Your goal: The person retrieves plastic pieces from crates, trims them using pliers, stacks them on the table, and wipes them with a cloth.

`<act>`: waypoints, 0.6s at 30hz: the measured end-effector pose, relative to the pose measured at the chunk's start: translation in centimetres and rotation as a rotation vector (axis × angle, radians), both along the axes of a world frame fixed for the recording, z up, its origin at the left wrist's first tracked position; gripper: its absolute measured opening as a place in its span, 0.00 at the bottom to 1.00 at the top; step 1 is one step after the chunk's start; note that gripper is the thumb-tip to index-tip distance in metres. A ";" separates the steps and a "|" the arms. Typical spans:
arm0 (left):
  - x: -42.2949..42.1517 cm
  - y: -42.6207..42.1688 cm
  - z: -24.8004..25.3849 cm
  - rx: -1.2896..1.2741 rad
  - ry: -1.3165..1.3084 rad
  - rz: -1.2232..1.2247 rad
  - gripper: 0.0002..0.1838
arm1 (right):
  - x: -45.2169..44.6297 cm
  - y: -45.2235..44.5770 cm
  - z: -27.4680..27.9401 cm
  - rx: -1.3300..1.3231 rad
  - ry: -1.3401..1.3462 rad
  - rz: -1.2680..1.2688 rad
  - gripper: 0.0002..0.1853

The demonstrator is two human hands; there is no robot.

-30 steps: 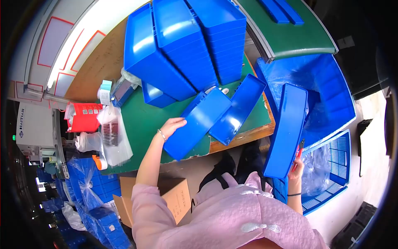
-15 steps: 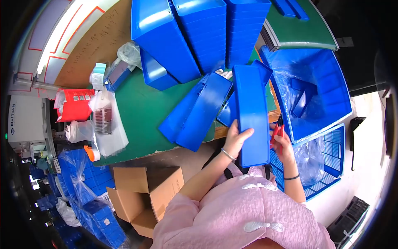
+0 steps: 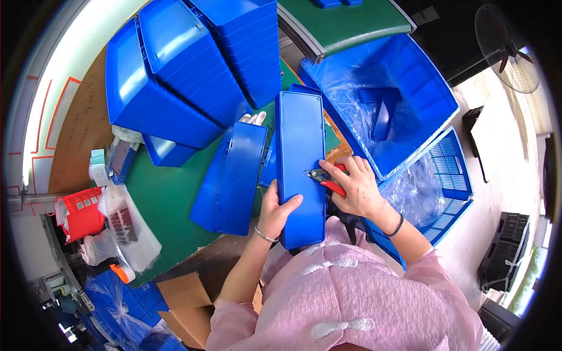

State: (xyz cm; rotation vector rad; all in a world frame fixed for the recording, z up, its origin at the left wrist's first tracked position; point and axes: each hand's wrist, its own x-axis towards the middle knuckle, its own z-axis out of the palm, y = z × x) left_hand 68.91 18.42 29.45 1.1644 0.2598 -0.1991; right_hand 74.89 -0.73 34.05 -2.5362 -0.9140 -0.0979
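- Left hand: curled firmly round the near left edge of a long blue tray, thumb laid on its face; the fingers behind are hidden.
- Right hand: partly closed about red-handled pliers — handles spread, metal tip over the tray's face; whether the tip touches, one cannot tell.
- The tray stands in front of the person's pink top, its far end over the edge of the green table.
- Left of it, more blue trays lie overlapping on the table; beyond them rise tall blue stacks.
- To the right — a blue bin lined with clear plastic, a blue piece inside; just beside it, a slatted basket.
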 end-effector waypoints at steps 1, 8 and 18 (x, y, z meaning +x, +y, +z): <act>0.0 0.0 0.1 0.002 0.001 0.000 0.17 | 0.0 0.0 0.0 0.002 0.001 0.000 0.32; 0.0 -0.1 0.4 0.029 -0.010 -0.014 0.17 | -0.2 0.0 -0.6 -0.008 -0.040 -0.005 0.31; 0.6 1.1 -0.6 0.108 -0.090 -0.070 0.20 | 0.4 -0.3 -4.1 0.954 0.935 -0.403 0.23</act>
